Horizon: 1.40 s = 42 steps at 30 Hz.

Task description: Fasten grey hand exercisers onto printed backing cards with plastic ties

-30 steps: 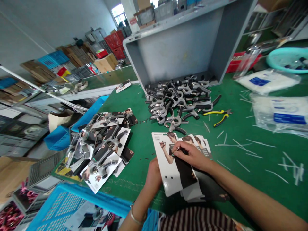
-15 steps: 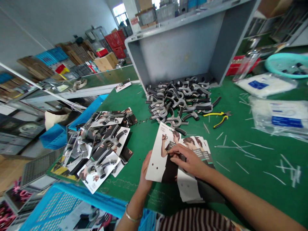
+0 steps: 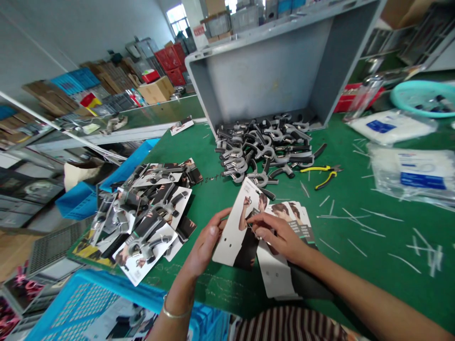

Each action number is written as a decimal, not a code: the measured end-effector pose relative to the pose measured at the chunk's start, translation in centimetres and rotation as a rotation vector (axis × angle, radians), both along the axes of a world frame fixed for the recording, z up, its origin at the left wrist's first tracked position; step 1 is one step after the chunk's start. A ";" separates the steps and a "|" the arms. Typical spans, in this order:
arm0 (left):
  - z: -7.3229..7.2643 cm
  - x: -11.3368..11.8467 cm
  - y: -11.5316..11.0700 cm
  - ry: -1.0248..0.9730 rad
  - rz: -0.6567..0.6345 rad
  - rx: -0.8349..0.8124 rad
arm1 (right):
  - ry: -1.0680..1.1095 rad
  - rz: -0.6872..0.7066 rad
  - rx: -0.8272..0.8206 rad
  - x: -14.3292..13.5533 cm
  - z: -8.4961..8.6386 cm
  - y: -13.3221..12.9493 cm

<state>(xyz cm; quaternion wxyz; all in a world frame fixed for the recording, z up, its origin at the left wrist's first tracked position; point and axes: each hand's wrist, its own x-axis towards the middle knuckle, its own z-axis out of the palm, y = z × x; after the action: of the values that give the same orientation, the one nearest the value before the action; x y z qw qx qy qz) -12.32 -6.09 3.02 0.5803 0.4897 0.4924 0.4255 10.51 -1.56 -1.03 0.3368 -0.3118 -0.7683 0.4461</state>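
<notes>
A white-and-black printed backing card (image 3: 231, 237) with two small holes stands tilted in front of me. My right hand (image 3: 280, 237) has its fingers closed at the card's right side; a thin pale sliver by the fingertips is too small to name. At the card's left edge is my left hand (image 3: 204, 244), thumb lifted away and fingers apart, their tips partly hidden behind the card. Under my right hand lies a stack of similar cards (image 3: 275, 274). Beyond them, a pile of grey and black hand grip strengtheners (image 3: 263, 149) spills from a tipped grey crate (image 3: 263, 76).
Carded hand grips (image 3: 149, 237) are heaped on the left. Yellow-handled cutters (image 3: 325, 177) and scattered white plastic ties (image 3: 355, 218) lie on the green table at right, near plastic bags (image 3: 419, 173) and a turquoise basin (image 3: 423, 97). A blue crate (image 3: 81, 303) stands below the front edge.
My left hand has shifted left and come partly out from behind the card, its thumb now showing. The card has swung slightly left and turned more edge-on. My right hand stays nearly in place.
</notes>
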 end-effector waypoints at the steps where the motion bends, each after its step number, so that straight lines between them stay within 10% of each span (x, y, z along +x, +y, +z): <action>1: 0.5 0.0 0.0 0.055 -0.011 0.017 | -0.058 -0.014 0.063 -0.1 0.2 0.1; 13: -0.2 1.6 -0.3 0.079 0.130 -0.383 | -0.215 -0.238 0.343 1.1 0.9 -0.3; 19: -0.3 1.3 -0.4 0.050 0.276 -0.410 | -0.255 -0.420 0.230 11.7 -0.5 -0.9; 25: -0.6 3.3 1.1 0.055 0.060 -0.376 | -0.841 -0.510 0.066 20.5 -4.3 1.4; 30: -0.9 4.2 2.0 -0.097 -0.007 -0.370 | -0.772 -0.425 -0.002 21.0 -2.9 2.9; 36: -1.1 2.5 1.2 -0.121 0.219 -0.297 | -0.346 -0.501 -0.217 20.2 -0.3 3.3; 42: -0.4 2.7 1.8 0.010 0.120 -0.207 | -0.252 -0.525 -0.061 17.0 1.3 4.4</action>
<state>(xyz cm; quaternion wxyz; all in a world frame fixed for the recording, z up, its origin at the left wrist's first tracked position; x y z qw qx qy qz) -9.60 -4.31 2.61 0.5988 0.3990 0.5649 0.4040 27.48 2.85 0.31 0.3332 -0.5627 -0.6836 0.3242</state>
